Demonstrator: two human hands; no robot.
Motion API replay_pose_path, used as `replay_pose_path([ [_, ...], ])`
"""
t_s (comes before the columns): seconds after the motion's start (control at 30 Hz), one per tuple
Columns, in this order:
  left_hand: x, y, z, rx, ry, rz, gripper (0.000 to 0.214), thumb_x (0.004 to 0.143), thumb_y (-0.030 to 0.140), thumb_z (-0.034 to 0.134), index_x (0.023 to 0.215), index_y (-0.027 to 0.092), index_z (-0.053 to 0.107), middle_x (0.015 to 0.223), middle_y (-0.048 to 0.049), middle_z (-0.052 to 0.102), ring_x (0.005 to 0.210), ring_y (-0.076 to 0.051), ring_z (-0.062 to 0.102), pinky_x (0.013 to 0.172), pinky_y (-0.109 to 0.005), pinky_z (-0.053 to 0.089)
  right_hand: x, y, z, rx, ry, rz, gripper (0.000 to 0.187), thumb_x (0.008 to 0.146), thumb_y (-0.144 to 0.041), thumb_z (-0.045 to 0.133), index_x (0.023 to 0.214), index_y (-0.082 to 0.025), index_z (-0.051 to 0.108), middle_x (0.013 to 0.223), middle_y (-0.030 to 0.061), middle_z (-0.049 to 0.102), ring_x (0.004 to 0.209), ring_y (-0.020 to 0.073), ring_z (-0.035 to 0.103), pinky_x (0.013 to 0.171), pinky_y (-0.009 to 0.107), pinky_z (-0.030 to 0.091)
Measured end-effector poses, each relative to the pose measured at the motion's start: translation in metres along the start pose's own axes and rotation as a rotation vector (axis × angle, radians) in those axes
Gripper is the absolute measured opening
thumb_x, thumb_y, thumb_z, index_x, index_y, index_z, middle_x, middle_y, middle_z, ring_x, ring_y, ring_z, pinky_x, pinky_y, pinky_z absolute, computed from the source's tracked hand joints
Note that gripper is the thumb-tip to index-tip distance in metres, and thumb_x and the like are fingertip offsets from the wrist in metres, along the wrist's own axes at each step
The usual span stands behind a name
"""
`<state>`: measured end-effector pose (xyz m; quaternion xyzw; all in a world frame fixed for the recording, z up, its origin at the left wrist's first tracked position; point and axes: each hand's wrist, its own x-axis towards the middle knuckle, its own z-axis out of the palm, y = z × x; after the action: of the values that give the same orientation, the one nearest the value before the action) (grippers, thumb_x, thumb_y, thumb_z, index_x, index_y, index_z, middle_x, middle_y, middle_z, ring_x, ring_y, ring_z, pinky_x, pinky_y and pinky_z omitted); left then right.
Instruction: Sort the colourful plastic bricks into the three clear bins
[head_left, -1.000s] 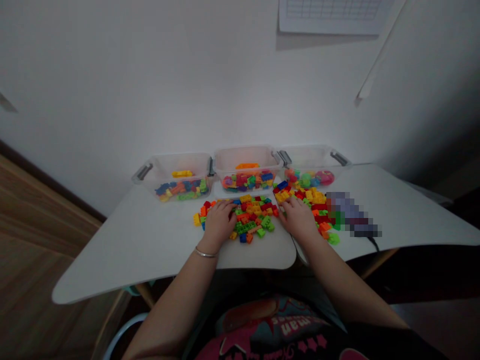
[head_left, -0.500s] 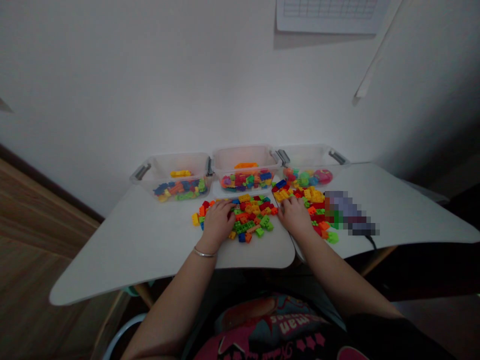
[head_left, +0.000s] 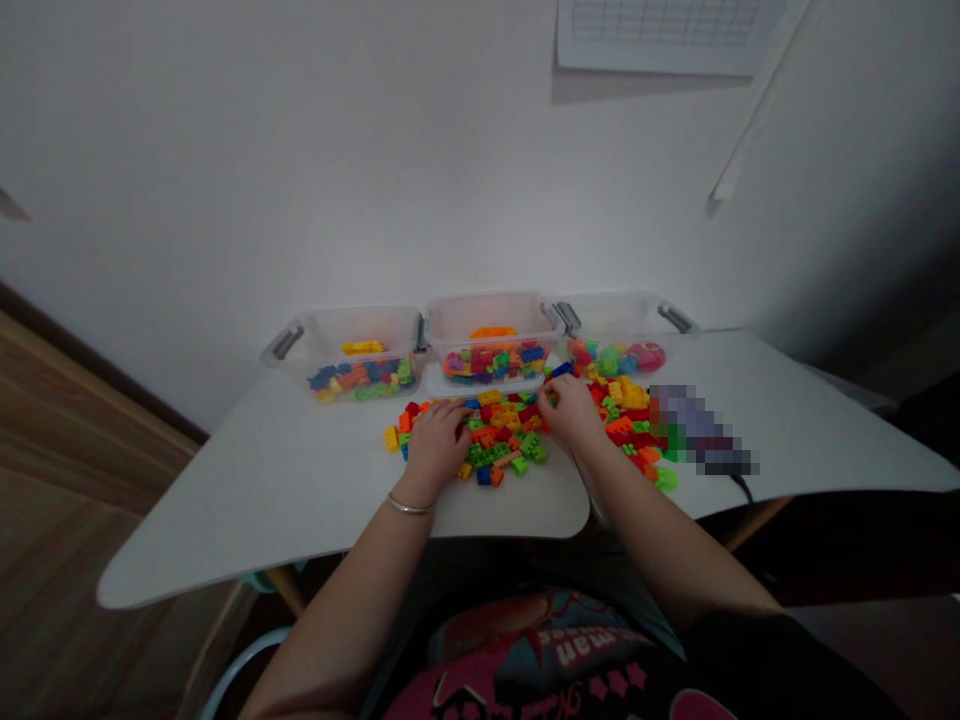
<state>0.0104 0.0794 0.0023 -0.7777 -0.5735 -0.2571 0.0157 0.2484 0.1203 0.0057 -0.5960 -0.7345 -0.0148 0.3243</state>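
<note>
Many toy building bricks (head_left: 491, 453) in red, yellow, green, orange and blue lie heaped on a white table (head_left: 255, 480). My left hand (head_left: 437, 442), with a bracelet at the wrist, rests over the left part of the heap, its fingers stretched out over the bricks. Above the gap between this heap and a second brick pile (head_left: 628, 395) on the right is my right hand (head_left: 572, 410). Its fingers are curled together in a pinch; whatever is between them is too small to make out.
Along the wall stand three clear plastic bins: a left bin (head_left: 352, 325), a middle bin (head_left: 491, 312) and a right bin (head_left: 619, 312), each with colourful toy pieces inside. A blurred-out object (head_left: 697, 425) with a cord lies right of the bricks. A seam divides the tabletop.
My right hand has moved slightly left and away from me, off the edge of the right pile, and its fingers have curled in. My left hand stays in place.
</note>
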Motion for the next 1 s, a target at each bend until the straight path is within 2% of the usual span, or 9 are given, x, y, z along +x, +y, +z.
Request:
replay_pose_path([
  [0.13, 0.000, -0.002, 0.002, -0.004, 0.006, 0.002, 0.033, 0.085, 0.018, 0.050, 0.110, 0.019, 0.071, 0.125, -0.0073, 0.068, 0.118, -0.025, 0.059, 0.108, -0.044, 0.045, 0.009, -0.030, 0.012, 0.129, -0.030, -0.109, 0.016, 0.088, -0.021, 0.052, 0.083, -0.017, 0.067, 0.091, 0.0086, 0.068, 0.093, 0.0216, 0.059, 0.089, 0.032, 0.044],
  [0.23, 0.000, -0.003, 0.003, -0.004, 0.006, 0.008, 0.033, 0.085, 0.018, 0.050, 0.111, 0.020, 0.071, 0.125, -0.0066, 0.068, 0.118, -0.025, 0.059, 0.108, -0.043, 0.045, 0.011, -0.045, 0.021, 0.169, -0.024, -0.123, 0.017, 0.091, -0.021, 0.050, 0.088, -0.017, 0.067, 0.097, 0.0090, 0.069, 0.100, 0.0212, 0.059, 0.094, 0.032, 0.042],
  [0.4, 0.000, -0.003, 0.003, 0.007, 0.000, 0.007, 0.033, 0.085, 0.018, 0.050, 0.111, 0.020, 0.071, 0.126, -0.0062, 0.068, 0.120, -0.025, 0.058, 0.109, -0.043, 0.044, 0.011, -0.051, 0.027, 0.245, -0.091, -0.158, 0.016, 0.092, -0.021, 0.053, 0.094, -0.016, 0.068, 0.104, 0.0090, 0.070, 0.105, 0.0207, 0.059, 0.098, 0.034, 0.041],
  [0.53, 0.001, -0.002, 0.002, 0.011, -0.003, 0.012, 0.033, 0.085, 0.018, 0.050, 0.112, 0.019, 0.071, 0.126, -0.0070, 0.067, 0.119, -0.025, 0.058, 0.109, -0.043, 0.044, 0.009, -0.046, 0.020, 0.254, -0.101, -0.174, 0.018, 0.092, -0.022, 0.054, 0.102, -0.016, 0.068, 0.111, 0.0090, 0.069, 0.111, 0.0205, 0.058, 0.102, 0.033, 0.040],
  [0.67, 0.000, -0.001, 0.000, 0.016, -0.010, 0.009, 0.033, 0.085, 0.018, 0.050, 0.111, 0.018, 0.071, 0.125, -0.0075, 0.068, 0.119, -0.025, 0.059, 0.108, -0.042, 0.044, 0.001, -0.032, -0.002, 0.082, -0.076, -0.117, 0.022, 0.092, -0.025, 0.053, 0.104, -0.016, 0.069, 0.116, 0.0110, 0.067, 0.112, 0.0227, 0.057, 0.101, 0.034, 0.040],
  [0.83, -0.001, -0.001, 0.000, 0.018, -0.011, 0.013, 0.034, 0.084, 0.017, 0.051, 0.112, 0.018, 0.070, 0.126, -0.0071, 0.067, 0.119, -0.024, 0.058, 0.109, -0.042, 0.043, -0.018, -0.003, -0.032, -0.296, -0.052, 0.074, 0.028, 0.090, -0.028, 0.052, 0.106, -0.015, 0.070, 0.114, 0.0144, 0.066, 0.103, 0.0279, 0.057, 0.088, 0.037, 0.042],
  [1.0, -0.001, 0.000, 0.000, 0.019, -0.016, -0.002, 0.034, 0.085, 0.018, 0.050, 0.112, 0.018, 0.071, 0.127, -0.0072, 0.067, 0.120, -0.025, 0.058, 0.110, -0.043, 0.043, -0.030, 0.018, -0.036, -0.500, -0.102, 0.183, 0.030, 0.090, -0.029, 0.051, 0.105, -0.011, 0.069, 0.106, 0.0184, 0.066, 0.102, 0.0320, 0.058, 0.081, 0.040, 0.043],
])
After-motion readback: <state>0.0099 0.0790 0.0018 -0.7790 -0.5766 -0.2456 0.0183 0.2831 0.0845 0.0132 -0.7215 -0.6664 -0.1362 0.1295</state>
